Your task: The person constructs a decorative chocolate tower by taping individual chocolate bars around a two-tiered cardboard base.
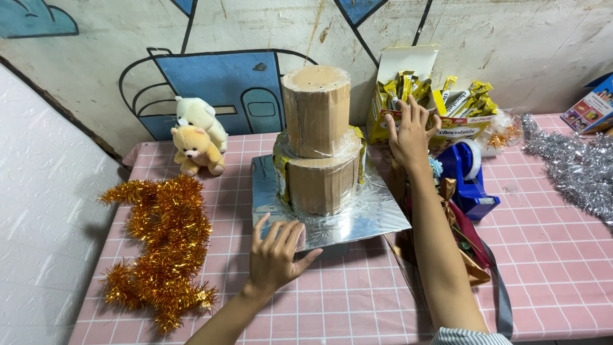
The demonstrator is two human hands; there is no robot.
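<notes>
Here the two-tier cardboard tower [317,137] stands upright on a silver foil-covered square base [370,217], near the middle of the pink checked table [549,268]; the lower, wider tier is wrapped in clear film with a few yellow sachets tucked under it. The left hand [274,255] lies flat on the front edge of the base, fingers [281,233] spread and open, gripping nothing, just pressing down. The right hand [408,134] is up at the back right, fingers open and splayed over the open carton of yellow sachets [402,86], touching or just above the packets; whether one is pinched cannot be told from this view. A second display box of the same sachets [463,108] sits just right of it. Judged from this, the step goes best if the left palm keeps the base pinned so the tower does not slide or tip, and the right hand takes one sachet cleanly without knocking the carton. A blue tape dispenser [469,172] and loose ribbons [463,230] lie under the right forearm, so a snag is a risk. Farther out: gold tinsel [163,243] front left, two small teddy bears [198,137] behind it, silver tinsel [575,166] at the right edge.
</notes>
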